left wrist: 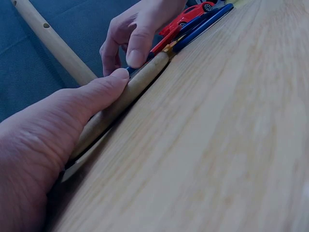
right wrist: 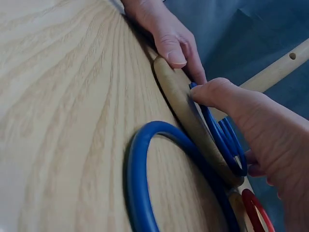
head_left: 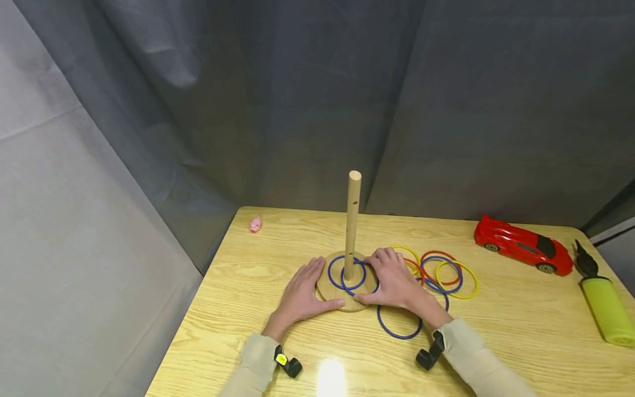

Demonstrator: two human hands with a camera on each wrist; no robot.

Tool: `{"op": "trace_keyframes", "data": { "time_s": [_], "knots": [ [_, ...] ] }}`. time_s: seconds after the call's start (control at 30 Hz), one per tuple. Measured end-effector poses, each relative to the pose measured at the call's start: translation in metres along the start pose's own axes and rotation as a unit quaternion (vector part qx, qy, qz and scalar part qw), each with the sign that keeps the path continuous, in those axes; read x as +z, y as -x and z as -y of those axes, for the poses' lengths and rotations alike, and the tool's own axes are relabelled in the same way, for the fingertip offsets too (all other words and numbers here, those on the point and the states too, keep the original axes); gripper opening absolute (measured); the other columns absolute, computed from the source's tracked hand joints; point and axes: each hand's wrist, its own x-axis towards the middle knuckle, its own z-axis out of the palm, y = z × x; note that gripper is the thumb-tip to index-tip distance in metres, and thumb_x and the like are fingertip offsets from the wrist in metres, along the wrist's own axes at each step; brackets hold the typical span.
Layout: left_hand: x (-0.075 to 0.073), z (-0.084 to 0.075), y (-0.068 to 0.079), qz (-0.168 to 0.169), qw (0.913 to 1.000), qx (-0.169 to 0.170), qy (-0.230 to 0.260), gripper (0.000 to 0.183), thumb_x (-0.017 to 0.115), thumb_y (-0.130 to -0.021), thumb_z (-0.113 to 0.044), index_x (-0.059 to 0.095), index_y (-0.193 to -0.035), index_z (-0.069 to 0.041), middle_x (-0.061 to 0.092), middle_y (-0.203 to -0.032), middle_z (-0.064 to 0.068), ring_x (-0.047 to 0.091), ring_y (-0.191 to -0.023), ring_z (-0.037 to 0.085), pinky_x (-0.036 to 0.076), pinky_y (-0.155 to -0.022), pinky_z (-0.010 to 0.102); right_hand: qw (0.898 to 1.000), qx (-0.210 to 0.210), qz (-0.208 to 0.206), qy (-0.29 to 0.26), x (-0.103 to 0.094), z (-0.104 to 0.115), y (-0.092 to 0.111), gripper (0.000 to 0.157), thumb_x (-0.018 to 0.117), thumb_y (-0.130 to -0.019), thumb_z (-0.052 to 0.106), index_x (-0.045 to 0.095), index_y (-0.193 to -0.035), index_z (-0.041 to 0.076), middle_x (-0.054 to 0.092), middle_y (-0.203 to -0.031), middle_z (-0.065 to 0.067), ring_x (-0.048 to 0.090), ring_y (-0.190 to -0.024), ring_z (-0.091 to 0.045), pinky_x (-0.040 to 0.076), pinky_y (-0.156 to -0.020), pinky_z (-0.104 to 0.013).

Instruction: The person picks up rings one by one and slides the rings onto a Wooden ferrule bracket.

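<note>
A wooden ring-toss stand, with its upright peg (head_left: 353, 226) and round base (head_left: 349, 303), stands on the table. Two blue rings lie overlapping on the base, one around the peg. My left hand (head_left: 302, 292) holds the base at its left rim, its thumb (left wrist: 104, 94) laid on top near the front edge; its other fingers are mostly hidden in the left wrist view. On the right side, my right hand (head_left: 394, 280) grips the right blue ring (right wrist: 212, 123) between thumb and fingers, low over the base. Another blue ring (right wrist: 140, 183) lies on the table against the base.
Several red, yellow and blue rings (head_left: 468, 296) lie in an overlapping pile right of the stand, partly under the right forearm. A red toy car (head_left: 523, 246) and a yellow-green hand pump (head_left: 607, 311) are farther right. A small pink pig (head_left: 255, 224) sits near the back left corner.
</note>
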Motion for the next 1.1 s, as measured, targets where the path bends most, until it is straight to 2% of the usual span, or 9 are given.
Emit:
{"op": "trace_keyframes", "data": {
  "time_s": [0.2,0.47,0.73,0.83,1.1],
  "knots": [
    [-0.001,-0.002,0.000,-0.001,1.0000,0.003,-0.007,0.124,0.063,-0.078,-0.088,0.026,-0.166,-0.010,0.028,-0.172,0.004,0.021,-0.160,0.021,0.018,-0.131,0.040,1.000,0.002,-0.014,-0.022,-0.009,0.000,0.009,0.097,0.080,-0.071,0.076,0.066,-0.135,0.005,0.060,-0.128,-0.010,0.050,-0.120,-0.033,0.041,-0.094,-0.050],
    [-0.001,-0.001,-0.001,0.000,1.0000,0.003,-0.007,0.125,0.063,-0.077,-0.089,0.026,-0.167,-0.011,0.027,-0.172,0.003,0.021,-0.160,0.021,0.018,-0.131,0.041,0.998,0.050,-0.019,-0.041,-0.029,-0.015,0.030,0.104,0.086,-0.072,0.067,0.054,-0.148,0.003,0.058,-0.143,-0.016,0.049,-0.132,-0.037,0.038,-0.105,-0.062],
    [-0.001,-0.001,-0.001,-0.001,1.0000,0.003,-0.003,0.126,0.063,-0.076,-0.090,0.026,-0.167,-0.011,0.027,-0.172,0.003,0.020,-0.160,0.020,0.017,-0.131,0.040,0.995,0.094,-0.004,-0.018,-0.037,-0.035,0.050,0.107,0.085,-0.073,0.068,0.050,-0.150,0.002,0.053,-0.146,-0.021,0.045,-0.136,-0.043,0.036,-0.108,-0.070],
    [-0.001,-0.002,-0.001,-0.001,1.0000,0.003,-0.001,0.125,0.062,-0.076,-0.090,0.027,-0.166,-0.011,0.027,-0.172,0.003,0.020,-0.160,0.020,0.017,-0.131,0.040,0.994,0.108,0.000,-0.008,-0.039,-0.041,0.055,0.109,0.084,-0.072,0.070,0.050,-0.150,0.001,0.051,-0.147,-0.023,0.043,-0.136,-0.045,0.035,-0.107,-0.069],
    [0.001,0.001,-0.001,0.000,1.0000,0.001,-0.003,0.126,0.062,-0.076,-0.091,0.025,-0.167,-0.011,0.026,-0.172,0.002,0.021,-0.160,0.021,0.016,-0.132,0.039,0.993,0.116,0.004,0.009,-0.038,-0.052,0.060,0.108,0.083,-0.071,0.073,0.054,-0.146,0.001,0.056,-0.143,-0.022,0.042,-0.135,-0.045,0.032,-0.109,-0.068]
  ]
}}
